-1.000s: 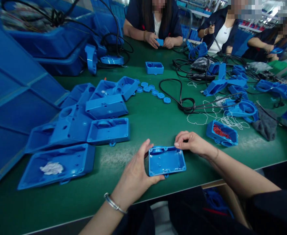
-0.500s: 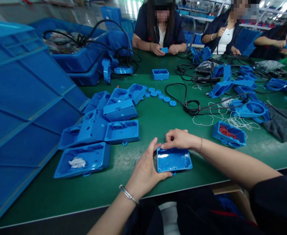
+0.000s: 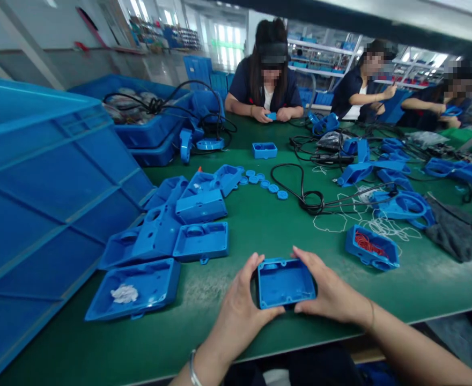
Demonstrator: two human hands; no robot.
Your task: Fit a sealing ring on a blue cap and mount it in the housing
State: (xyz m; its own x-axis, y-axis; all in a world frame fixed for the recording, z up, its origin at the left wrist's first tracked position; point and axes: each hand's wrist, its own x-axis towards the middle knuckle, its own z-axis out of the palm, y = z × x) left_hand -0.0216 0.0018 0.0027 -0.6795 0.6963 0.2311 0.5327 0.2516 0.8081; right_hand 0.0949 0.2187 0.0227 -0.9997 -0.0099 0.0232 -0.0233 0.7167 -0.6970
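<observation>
A blue plastic box [image 3: 286, 284] with an open top is held between my two hands near the table's front edge. My left hand [image 3: 240, 295] grips its left end, thumb along the near side and fingers at the far corner. Around the right end is my right hand [image 3: 328, 287], thumb at the near edge and fingers over the far corner. The box's inside faces me and looks bare. To the right stands another blue box [image 3: 375, 257] with red wires [image 3: 368, 244] in it. On the left, a blue box [image 3: 155, 287] holds crumpled white material [image 3: 124, 294].
Several blue boxes [image 3: 201, 241] cluster beside a large blue crate [image 3: 59, 214] on the left. Small round blue caps [image 3: 273, 188] and a black cable [image 3: 312, 201] lie mid-table. White string [image 3: 384, 228] and a grey cloth [image 3: 449, 228] are at right. A co-worker [image 3: 266, 80] sits opposite.
My right hand has moved from the box's far left corner to its right end and now grips it there. My left hand stays on the left end. The camera view has tilted upward.
</observation>
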